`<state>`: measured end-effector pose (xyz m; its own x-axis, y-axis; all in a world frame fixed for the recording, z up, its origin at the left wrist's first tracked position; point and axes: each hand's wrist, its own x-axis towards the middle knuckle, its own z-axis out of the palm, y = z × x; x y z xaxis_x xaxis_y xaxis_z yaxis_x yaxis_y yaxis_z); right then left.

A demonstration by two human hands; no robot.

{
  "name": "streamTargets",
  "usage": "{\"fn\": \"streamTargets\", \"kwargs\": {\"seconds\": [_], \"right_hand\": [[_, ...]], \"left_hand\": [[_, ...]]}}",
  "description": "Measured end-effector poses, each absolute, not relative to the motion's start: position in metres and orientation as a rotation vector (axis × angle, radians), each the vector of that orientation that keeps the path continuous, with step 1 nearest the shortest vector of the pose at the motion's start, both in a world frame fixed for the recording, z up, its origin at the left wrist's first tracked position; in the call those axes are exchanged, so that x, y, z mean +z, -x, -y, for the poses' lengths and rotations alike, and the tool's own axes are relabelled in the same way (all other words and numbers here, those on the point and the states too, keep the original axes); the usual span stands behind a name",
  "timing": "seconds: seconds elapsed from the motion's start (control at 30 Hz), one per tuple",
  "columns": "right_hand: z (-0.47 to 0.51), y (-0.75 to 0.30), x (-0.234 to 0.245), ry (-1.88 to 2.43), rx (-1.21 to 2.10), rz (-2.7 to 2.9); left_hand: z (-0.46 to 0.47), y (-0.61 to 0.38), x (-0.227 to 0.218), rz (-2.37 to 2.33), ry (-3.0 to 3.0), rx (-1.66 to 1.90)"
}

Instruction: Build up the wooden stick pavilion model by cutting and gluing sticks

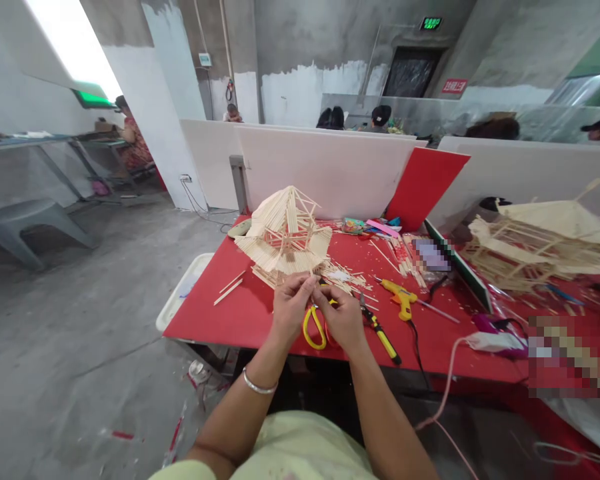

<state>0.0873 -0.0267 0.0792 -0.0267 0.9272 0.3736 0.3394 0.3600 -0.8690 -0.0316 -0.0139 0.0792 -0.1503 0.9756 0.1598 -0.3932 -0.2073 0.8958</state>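
A model house of thin wooden sticks (285, 230) stands on the red table (240, 313). My left hand (290, 303) and my right hand (343, 319) meet just in front of its lower roof edge. Both hands have their fingers pinched together, close to a small stick piece that I cannot make out clearly. Yellow-handled scissors (316, 327) lie on the table right under my hands. A silver bangle (259, 385) is on my left wrist.
Right of my hands lie a yellow-black cutter (380, 328) and a yellow glue gun (401, 297). Loose sticks (229, 288) are scattered about. A second stick model (545, 243) stands at the right. White partitions (325, 170) rise behind the table; people sit beyond them.
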Motion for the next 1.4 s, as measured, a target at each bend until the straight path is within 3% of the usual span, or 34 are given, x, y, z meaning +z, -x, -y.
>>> {"fn": "streamTargets", "kwargs": {"seconds": [0.3,0.7,1.0,1.23,1.4], "right_hand": [[0.024,-0.077,0.068,1.230,0.552,1.727],[0.017,-0.067,0.070,1.153,0.681,1.660],[0.031,-0.090,0.055,1.283,0.714,1.721],[0.032,-0.128,0.014,1.614,0.620,1.753],[0.025,-0.114,0.002,1.713,0.507,2.001]], "left_hand": [[0.008,0.038,0.060,-0.854,-0.835,1.513],[0.010,0.043,0.069,-0.828,-0.768,1.522],[0.018,0.050,0.047,-0.851,-0.845,1.454],[0.025,0.073,0.003,-1.148,-0.912,1.254],[0.020,0.096,-0.016,-1.567,-1.346,1.129]]}}
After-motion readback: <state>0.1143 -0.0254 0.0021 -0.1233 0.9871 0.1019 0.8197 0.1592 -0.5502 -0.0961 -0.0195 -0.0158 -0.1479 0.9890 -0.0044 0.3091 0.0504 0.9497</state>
